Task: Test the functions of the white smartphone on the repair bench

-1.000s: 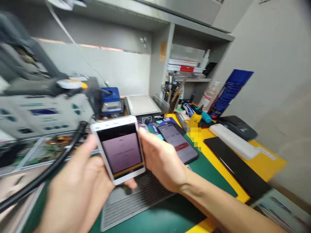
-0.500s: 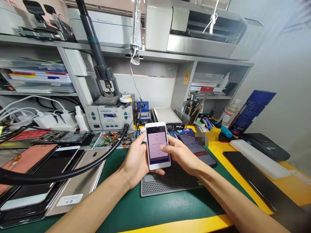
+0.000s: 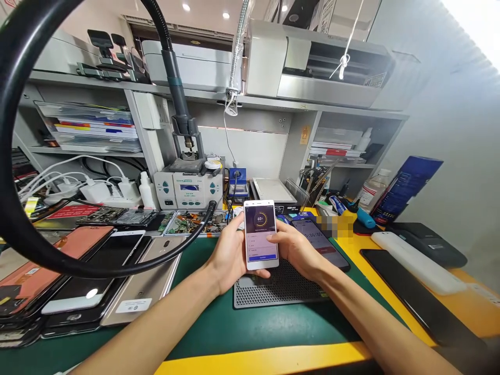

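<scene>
A white smartphone (image 3: 261,224) is upright in the middle of the head view, its lit screen showing a ring with 60 over a list and a blue bar. My left hand (image 3: 229,255) is closed around its left side, with fingers reaching behind and under it. From the right, my right hand (image 3: 300,251) grips the opposite edge, its thumb over the screen. Whether that thumb presses the glass I cannot tell. Beneath both hands lies a dark perforated mat (image 3: 277,294). Another phone (image 3: 318,242) with a running timer lies behind my right hand.
Several phones and back covers (image 3: 128,278) are stacked at the left. A thick black hose (image 3: 156,268) loops over them from the soldering station (image 3: 189,188). A tray of small parts (image 3: 187,223) stands behind. At the right lie a black phone (image 3: 398,291) and a white case (image 3: 414,263).
The phone's screen has switched from a dimmed pop-up to a page with a 60 ring and a list. My view has shifted left and up; both hands keep their hold.
</scene>
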A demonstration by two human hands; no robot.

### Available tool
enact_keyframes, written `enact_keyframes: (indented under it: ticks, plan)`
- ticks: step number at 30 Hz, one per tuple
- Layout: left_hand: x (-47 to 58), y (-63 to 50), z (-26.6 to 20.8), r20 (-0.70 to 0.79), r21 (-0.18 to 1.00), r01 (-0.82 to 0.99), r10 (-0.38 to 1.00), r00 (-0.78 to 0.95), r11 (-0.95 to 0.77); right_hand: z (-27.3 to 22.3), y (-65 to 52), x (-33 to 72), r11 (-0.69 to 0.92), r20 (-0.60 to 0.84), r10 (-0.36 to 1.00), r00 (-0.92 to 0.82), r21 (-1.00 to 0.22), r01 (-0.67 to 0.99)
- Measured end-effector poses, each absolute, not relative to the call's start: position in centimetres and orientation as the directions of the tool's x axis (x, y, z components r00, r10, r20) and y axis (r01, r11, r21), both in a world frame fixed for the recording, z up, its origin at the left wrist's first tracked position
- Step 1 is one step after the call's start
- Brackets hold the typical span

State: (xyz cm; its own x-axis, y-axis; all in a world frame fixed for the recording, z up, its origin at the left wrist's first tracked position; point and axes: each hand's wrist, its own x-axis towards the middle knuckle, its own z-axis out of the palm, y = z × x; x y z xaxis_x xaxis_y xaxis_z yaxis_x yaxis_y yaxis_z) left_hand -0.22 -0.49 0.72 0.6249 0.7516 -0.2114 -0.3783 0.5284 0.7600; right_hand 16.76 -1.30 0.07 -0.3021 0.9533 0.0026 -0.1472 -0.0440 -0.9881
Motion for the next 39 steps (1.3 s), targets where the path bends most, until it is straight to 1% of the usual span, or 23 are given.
enact_keyframes:
  ticks: [7,16,23,28,34,39]
  plan:
    - [-0.19,-0.77,0.53,-0.193,0.789,-0.365,0.764,0.616,0.494,-0.08,-1.19,16.54,-0.061,0.001,0.955,-0.296,-0.978,-0.200]
    - [-0.07,-0.78,0.39,-0.201,0.798,-0.358,0.774,0.600,0.485,0.32,-1.44,16.26,-0.147,-0.098,0.957,-0.274,-0.975,-0.164]
    - [-0.07,-0.67,0.40,-0.191,0.801,-0.358,0.771,0.607,0.480,-0.01,-1.24,16.41,-0.156,-0.102,0.955,-0.278,-0.971,-0.180]
    - [-0.10,-0.54,0.14,-0.185,0.798,-0.364,0.769,0.612,0.481,-0.38,-1.03,16.50,-0.140,-0.074,0.952,-0.296,-0.968,-0.208]
    - [-0.08,-0.61,0.15,-0.183,0.796,-0.369,0.773,0.608,0.479,0.24,-1.39,16.22,-0.145,-0.092,0.954,-0.286,-0.975,-0.170]
    - [0.02,-0.86,0.53,-0.199,0.810,-0.345,0.777,0.598,0.473,-0.11,-1.20,16.33,-0.133,-0.078,0.954,-0.290,-0.975,-0.177]
